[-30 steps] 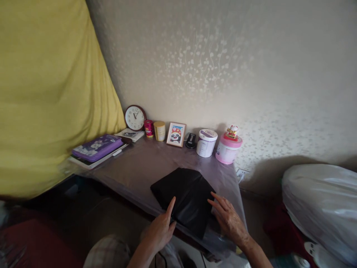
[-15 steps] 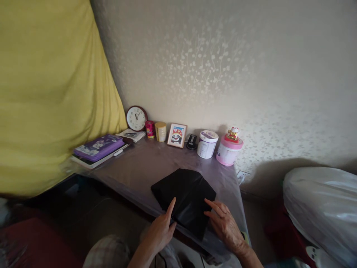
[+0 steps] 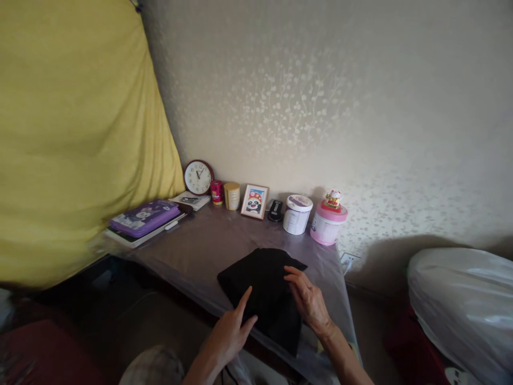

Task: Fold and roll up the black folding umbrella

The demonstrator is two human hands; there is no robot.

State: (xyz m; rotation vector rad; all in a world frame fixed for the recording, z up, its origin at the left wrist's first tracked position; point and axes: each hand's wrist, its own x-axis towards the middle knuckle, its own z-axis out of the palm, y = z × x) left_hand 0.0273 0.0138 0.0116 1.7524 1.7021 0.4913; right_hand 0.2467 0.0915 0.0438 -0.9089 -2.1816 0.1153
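- The black sheet (image 3: 256,278) lies on the table (image 3: 200,240), between the two hands.
- Left hand (image 3: 229,331): the sheet lies between 1 and 2 o'clock from it; index finger and thumb stand apart over its near-left edge, but whether anything is pinched beneath cannot be told.
- Right hand (image 3: 309,300): the sheet lies at 9 o'clock, under bent fingertips; their grip cannot be told.
- Panda picture (image 3: 255,202): 12 o'clock from the sheet.

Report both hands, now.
Left hand: thumb and index finger spread over the black sheet; grip cannot be told.
Right hand: bent over it; pinching cannot be told.
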